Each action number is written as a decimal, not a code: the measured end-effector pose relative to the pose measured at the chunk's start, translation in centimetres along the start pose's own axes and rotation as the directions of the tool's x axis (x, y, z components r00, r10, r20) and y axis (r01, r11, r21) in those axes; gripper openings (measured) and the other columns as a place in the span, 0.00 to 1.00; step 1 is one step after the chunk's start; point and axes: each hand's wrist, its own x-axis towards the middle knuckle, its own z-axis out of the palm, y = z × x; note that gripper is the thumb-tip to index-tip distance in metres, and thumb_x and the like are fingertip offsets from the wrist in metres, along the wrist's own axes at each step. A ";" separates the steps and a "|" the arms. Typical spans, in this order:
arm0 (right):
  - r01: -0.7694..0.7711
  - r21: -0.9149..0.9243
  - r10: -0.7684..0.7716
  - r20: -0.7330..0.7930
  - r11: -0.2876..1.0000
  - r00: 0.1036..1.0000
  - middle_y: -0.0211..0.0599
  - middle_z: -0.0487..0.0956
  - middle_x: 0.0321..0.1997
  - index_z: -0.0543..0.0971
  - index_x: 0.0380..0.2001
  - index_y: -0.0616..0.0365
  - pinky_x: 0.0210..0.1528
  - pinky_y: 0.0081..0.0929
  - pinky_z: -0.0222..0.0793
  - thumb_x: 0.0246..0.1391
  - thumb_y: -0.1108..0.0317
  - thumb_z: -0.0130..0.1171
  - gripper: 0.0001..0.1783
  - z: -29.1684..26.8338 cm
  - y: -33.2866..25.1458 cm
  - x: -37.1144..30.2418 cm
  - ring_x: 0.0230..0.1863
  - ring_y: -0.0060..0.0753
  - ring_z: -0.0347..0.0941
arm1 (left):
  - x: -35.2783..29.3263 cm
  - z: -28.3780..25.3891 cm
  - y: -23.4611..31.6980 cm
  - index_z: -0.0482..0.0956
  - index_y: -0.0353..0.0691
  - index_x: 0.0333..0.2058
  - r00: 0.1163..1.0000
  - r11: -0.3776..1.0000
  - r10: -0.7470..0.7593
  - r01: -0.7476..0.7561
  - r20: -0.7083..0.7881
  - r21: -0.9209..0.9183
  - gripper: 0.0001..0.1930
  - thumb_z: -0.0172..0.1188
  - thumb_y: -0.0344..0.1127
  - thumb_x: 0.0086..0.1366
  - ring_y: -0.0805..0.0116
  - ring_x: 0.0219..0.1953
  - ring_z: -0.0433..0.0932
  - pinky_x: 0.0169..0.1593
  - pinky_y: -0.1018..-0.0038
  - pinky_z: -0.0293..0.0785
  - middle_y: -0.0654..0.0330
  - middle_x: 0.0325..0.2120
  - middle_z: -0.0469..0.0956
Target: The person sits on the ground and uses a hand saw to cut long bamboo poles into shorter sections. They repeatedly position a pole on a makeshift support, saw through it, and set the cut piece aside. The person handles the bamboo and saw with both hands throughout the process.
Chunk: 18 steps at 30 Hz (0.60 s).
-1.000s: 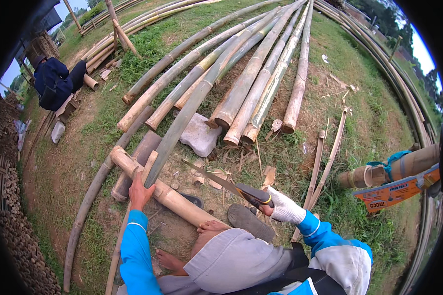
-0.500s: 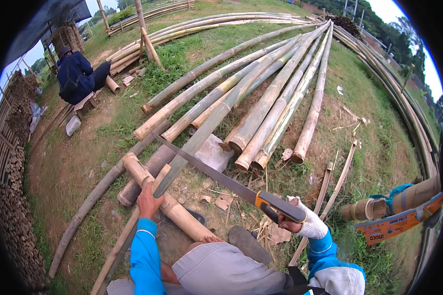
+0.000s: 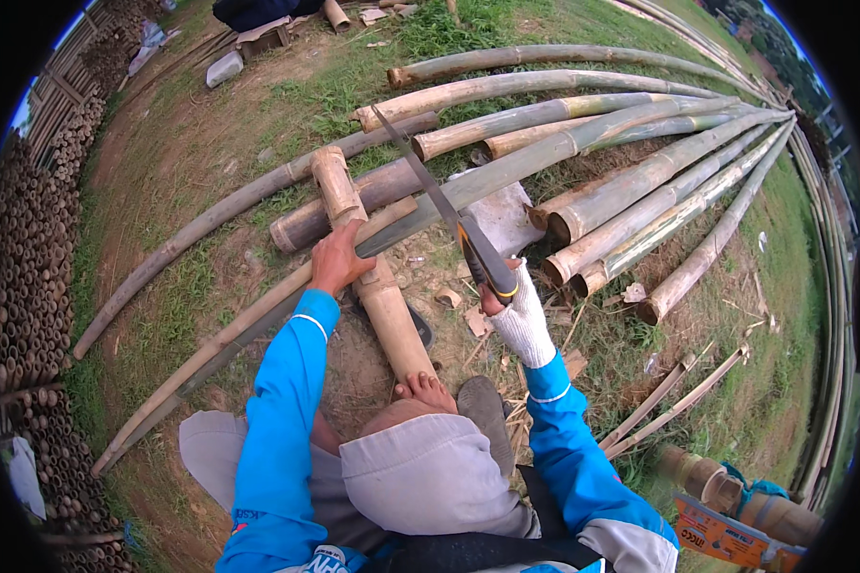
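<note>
My left hand (image 3: 339, 258) is bare and closed round a slim tan bamboo pole (image 3: 248, 315), where the pole crosses a thick bamboo piece. That thick notched bamboo piece (image 3: 392, 315) slants from near my bare foot (image 3: 427, 392) to beyond my left hand. My right hand (image 3: 521, 315), in a white fingerless glove, grips a handsaw (image 3: 430, 186) by its dark grey and orange handle. The saw's long blade points up and to the left, above the poles; whether its edge touches any cannot be made out.
Long bamboo poles (image 3: 631, 191) fan out on the right. A pale block (image 3: 502, 215) lies beneath a greenish pole. Cut bamboo stacks (image 3: 29, 248) line the far left. An orange saw sheath (image 3: 731, 535) sits by a bamboo post at lower right. Part of another person (image 3: 258, 11) shows at the top.
The view has tilted down and turned, shifting the scene. My right hand has swung the saw to a steeper angle, closer to my left hand. My left hand keeps its hold on the pole.
</note>
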 end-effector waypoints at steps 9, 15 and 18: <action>0.068 -0.051 -0.069 -0.024 0.996 0.997 0.29 0.76 0.53 0.71 0.61 0.57 0.54 0.24 0.72 0.62 0.78 0.64 0.25 1.3 3.3 1.1 0.49 0.23 0.74 | 0.0 -0.4 0.6 0.77 0.48 0.63 1.000 1.000 -0.012 0.012 0.018 -0.004 0.40 0.78 0.44 0.48 0.38 0.53 0.82 0.56 0.46 0.79 0.45 0.50 0.83; 0.064 -0.158 -0.058 0.043 0.985 0.997 0.35 0.74 0.63 0.67 0.70 0.59 0.66 0.26 0.66 0.60 0.80 0.62 0.35 1.5 1.6 1.5 0.61 0.27 0.71 | 0.4 0.1 0.4 0.76 0.47 0.62 1.000 1.000 0.011 -0.011 0.001 0.007 0.41 0.79 0.42 0.47 0.36 0.50 0.82 0.54 0.45 0.79 0.44 0.46 0.82; 0.065 -0.201 -0.050 0.079 0.977 0.996 0.37 0.73 0.65 0.66 0.72 0.60 0.68 0.26 0.65 0.59 0.81 0.59 0.37 0.6 1.2 -0.1 0.62 0.27 0.70 | 0.5 0.1 0.6 0.75 0.46 0.63 1.000 1.000 0.027 -0.028 0.014 0.010 0.41 0.79 0.41 0.47 0.35 0.49 0.82 0.53 0.45 0.79 0.43 0.46 0.81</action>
